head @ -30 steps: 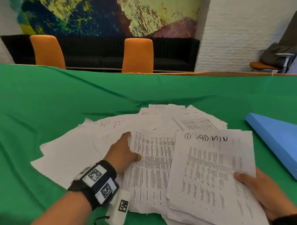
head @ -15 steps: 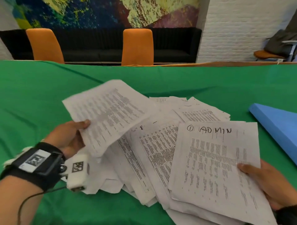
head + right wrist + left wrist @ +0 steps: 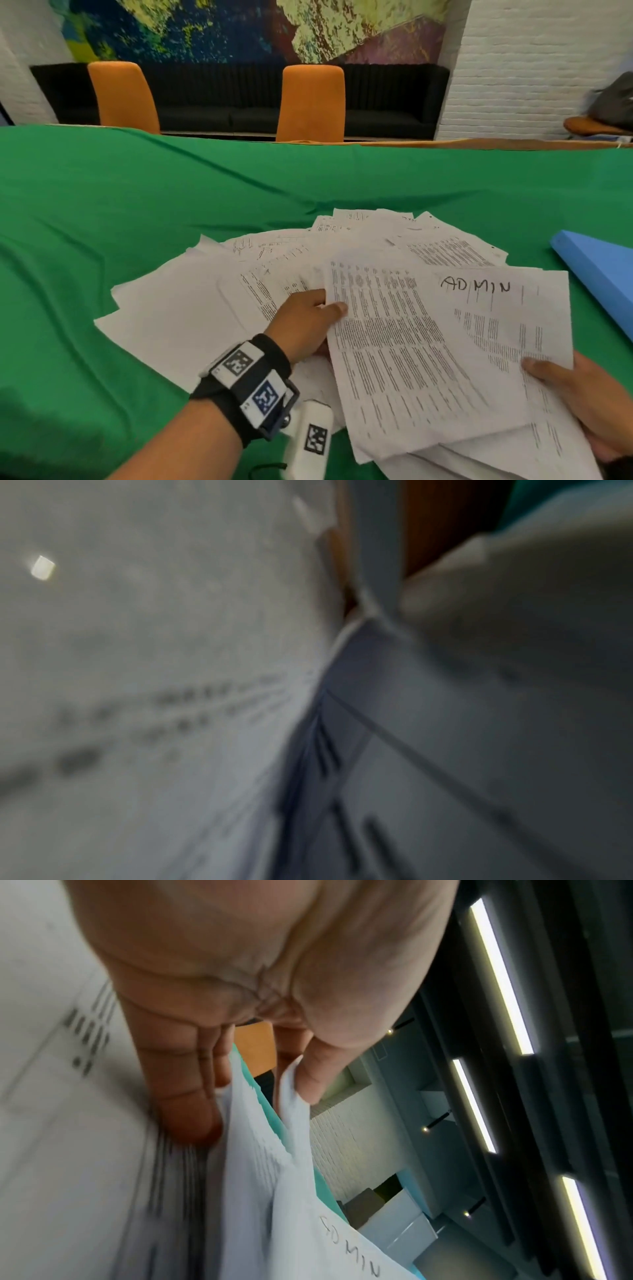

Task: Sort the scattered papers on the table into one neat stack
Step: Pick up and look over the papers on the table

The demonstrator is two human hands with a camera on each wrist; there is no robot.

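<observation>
A green-draped worktop (image 3: 144, 212) fills the head view, two orange chairs (image 3: 310, 102) standing at its far edge toward 12 o'clock and a blue folder (image 3: 603, 274) lying at 3 o'clock. At the centre, the scattered papers (image 3: 191, 308) fan loosely from 9 o'clock round to 1 o'clock, overlapping and askew, nowhere near one neat stack. On top of them toward 4 o'clock sits a gathered bundle headed by the "ADMIN" sheet (image 3: 493, 318), its long axis running from about 11 o'clock down to 5 o'clock.

The right hand (image 3: 589, 397) holds that bundle at its 4 o'clock edge, thumb clamped on top; the fingers beneath are hidden. The left hand (image 3: 305, 325) pinches the printed sheet (image 3: 387, 349) at that sheet's 9 o'clock edge, thumb on top, and the left wrist view shows the fingers (image 3: 185, 1096) beneath it. This sheet partly overlaps the ADMIN sheet, skewed a little to it. The right wrist view shows only blurred paper.

Judging by the layout, the sheet is being laid onto the bundle, which lies at 3 o'clock from the left grip; squaring it means swinging its long axis into line with the bundle's. The loose fan lies at 9 to 12 o'clock, nearer the left hand, which would likely fetch the next sheet.
</observation>
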